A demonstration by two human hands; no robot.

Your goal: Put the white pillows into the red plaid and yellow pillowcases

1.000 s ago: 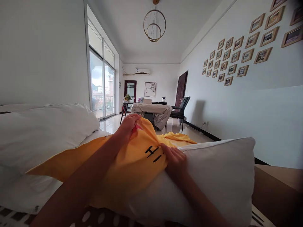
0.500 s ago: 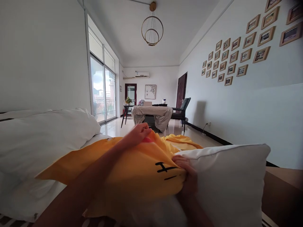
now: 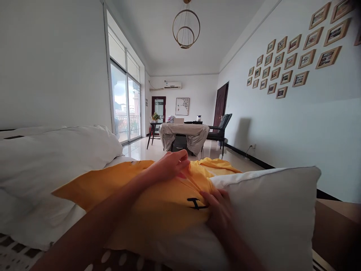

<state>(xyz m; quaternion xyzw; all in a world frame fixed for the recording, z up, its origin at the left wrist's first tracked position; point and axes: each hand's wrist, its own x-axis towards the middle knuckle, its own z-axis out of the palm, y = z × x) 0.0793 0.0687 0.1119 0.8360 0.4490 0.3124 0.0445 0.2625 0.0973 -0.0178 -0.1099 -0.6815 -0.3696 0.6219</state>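
A yellow pillowcase (image 3: 158, 214) with black printed marks and a bit of pink spreads across the bed in front of me, partly over a white pillow (image 3: 273, 210). My left hand (image 3: 176, 163) reaches across it, with closed fingers pinching a gathered fold at the far side. Close to the pillow's left part, my right hand (image 3: 218, 203) is closed on the pillowcase's right edge. Its fingertips are partly hidden in the fabric. The pillow's right end sticks out uncovered. How far its left end reaches under or into the yellow cloth is hidden.
Another white pillow (image 3: 64, 150) lies at left. Beneath is a brown patterned bed cover (image 3: 121, 259) with pale spots. A brown box-like surface (image 3: 335, 222) stands at right. Farther off are a covered table (image 3: 183, 130), a black chair (image 3: 221, 130) and a glass door (image 3: 126, 105).
My right hand has shifted left and slightly forward along the pillowcase edge, covering part of the black print. My left hand has moved slightly right, still pinching the fabric. The view has tilted a little.
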